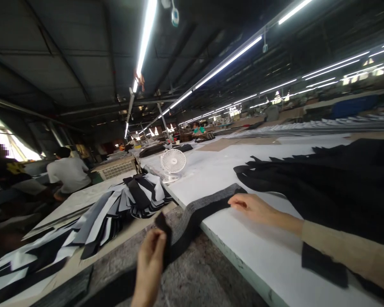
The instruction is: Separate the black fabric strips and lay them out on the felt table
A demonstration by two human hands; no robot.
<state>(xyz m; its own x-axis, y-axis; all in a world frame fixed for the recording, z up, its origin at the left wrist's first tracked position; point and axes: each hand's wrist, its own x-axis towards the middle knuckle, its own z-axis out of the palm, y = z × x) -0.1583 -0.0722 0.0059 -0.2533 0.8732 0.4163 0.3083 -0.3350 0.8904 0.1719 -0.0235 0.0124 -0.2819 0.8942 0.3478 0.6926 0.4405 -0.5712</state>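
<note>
At the near table edge, my left hand pinches one end of the felt strip, my right fingers rest ungripping at the other; a loose pinch could let it slide onto the black pile

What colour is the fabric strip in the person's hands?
The fabric strip is black and grey, seen best in the head view.

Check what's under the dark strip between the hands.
The dark fabric strip crosses the edge of the white table and a mottled grey sheet. Both show beside it; what lies directly beneath the strip is covered and cannot be seen.
</note>
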